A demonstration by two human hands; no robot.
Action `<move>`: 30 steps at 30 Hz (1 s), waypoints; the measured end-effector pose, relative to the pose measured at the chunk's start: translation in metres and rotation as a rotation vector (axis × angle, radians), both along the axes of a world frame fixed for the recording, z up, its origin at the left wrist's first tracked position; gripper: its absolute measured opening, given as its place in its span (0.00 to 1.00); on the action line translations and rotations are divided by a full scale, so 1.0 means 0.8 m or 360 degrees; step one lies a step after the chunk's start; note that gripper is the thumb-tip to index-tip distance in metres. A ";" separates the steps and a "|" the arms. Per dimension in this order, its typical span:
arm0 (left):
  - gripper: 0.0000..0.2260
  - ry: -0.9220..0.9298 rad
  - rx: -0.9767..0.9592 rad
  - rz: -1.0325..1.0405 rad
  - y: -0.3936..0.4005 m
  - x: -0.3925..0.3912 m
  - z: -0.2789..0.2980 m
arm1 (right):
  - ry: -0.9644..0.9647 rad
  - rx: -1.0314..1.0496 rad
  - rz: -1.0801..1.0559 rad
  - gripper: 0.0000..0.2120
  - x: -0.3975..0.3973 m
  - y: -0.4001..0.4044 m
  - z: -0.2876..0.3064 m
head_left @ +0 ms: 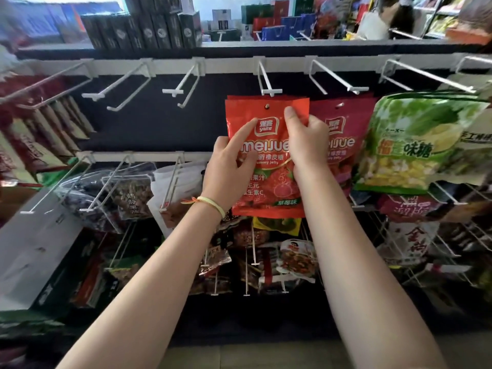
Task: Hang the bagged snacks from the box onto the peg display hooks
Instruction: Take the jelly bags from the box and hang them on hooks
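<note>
An orange-red gummy jelly bag [269,187] hangs flat in front of the dark display panel, its punch hole just under the tip of a white peg hook [267,85]. My left hand [231,166] holds the bag's left side, with the index finger stretched up across its front. My right hand [306,139] grips the bag's upper right edge, thumb on the front near the hole. A darker red bag of the same brand [343,129] hangs on the neighbouring hook to the right. No box is in view.
Three bare white peg hooks [183,83] stick out to the left on the top rail. A green candy bag [415,139] hangs at the right. Lower rows hold several snack bags [295,257]. Dark boxes [149,27] stand on the top shelf.
</note>
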State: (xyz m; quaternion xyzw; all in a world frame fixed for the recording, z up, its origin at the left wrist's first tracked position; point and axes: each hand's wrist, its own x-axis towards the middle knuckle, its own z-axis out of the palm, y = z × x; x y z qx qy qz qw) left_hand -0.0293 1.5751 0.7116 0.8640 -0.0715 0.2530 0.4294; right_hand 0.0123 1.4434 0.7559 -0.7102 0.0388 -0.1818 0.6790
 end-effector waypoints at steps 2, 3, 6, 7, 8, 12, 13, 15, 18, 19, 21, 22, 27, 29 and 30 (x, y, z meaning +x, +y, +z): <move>0.24 0.0041 0.0049 0.0026 0.000 0.000 -0.001 | -0.0030 -0.0010 -0.0007 0.14 0.002 -0.001 -0.003; 0.24 0.0056 0.0060 0.0036 0.000 0.001 -0.001 | -0.0050 -0.0008 -0.0018 0.13 0.002 -0.002 -0.005; 0.24 0.0062 0.0090 0.0032 0.000 0.001 -0.002 | -0.0192 -0.0062 -0.0129 0.09 -0.001 -0.008 -0.010; 0.24 0.0064 0.0107 0.0026 0.001 0.002 -0.003 | -0.0242 -0.0108 -0.0198 0.08 -0.003 -0.010 -0.013; 0.24 0.0064 0.0129 0.0022 0.002 0.002 -0.003 | -0.0269 -0.0155 -0.0273 0.07 -0.007 -0.011 -0.018; 0.26 0.0105 0.0179 -0.0003 0.020 0.004 -0.012 | -0.0415 -0.0430 -0.0664 0.10 -0.027 0.000 -0.041; 0.26 0.0121 0.0152 -0.0016 0.028 0.001 -0.015 | -0.0461 -0.0474 -0.0705 0.10 -0.033 0.008 -0.045; 0.22 0.0108 0.0107 -0.0008 0.053 -0.009 -0.024 | -0.0499 -0.0464 -0.0521 0.07 -0.048 0.035 -0.049; 0.14 0.0167 0.0117 0.0079 0.110 -0.035 -0.051 | -0.0310 -0.0462 0.0080 0.04 -0.064 0.088 -0.061; 0.12 0.0242 0.0160 0.0119 0.135 -0.045 -0.062 | -0.0183 -0.0519 0.0309 0.05 -0.069 0.110 -0.068; 0.12 0.0399 0.0219 0.0178 0.192 -0.071 -0.081 | 0.0059 -0.0675 0.0706 0.09 -0.081 0.162 -0.088; 0.13 0.0476 0.0203 0.0191 0.224 -0.085 -0.091 | 0.0134 -0.0750 0.0839 0.09 -0.089 0.193 -0.098; 0.11 0.0608 0.0051 0.0416 0.400 -0.164 -0.123 | 0.0288 -0.0823 0.1197 0.10 -0.126 0.388 -0.133; 0.13 0.0578 0.0025 0.0542 0.485 -0.197 -0.135 | 0.0292 -0.0804 0.1296 0.10 -0.144 0.481 -0.137; 0.15 0.0580 0.0068 0.0610 0.528 -0.212 -0.141 | 0.0295 -0.0778 0.1336 0.10 -0.154 0.526 -0.137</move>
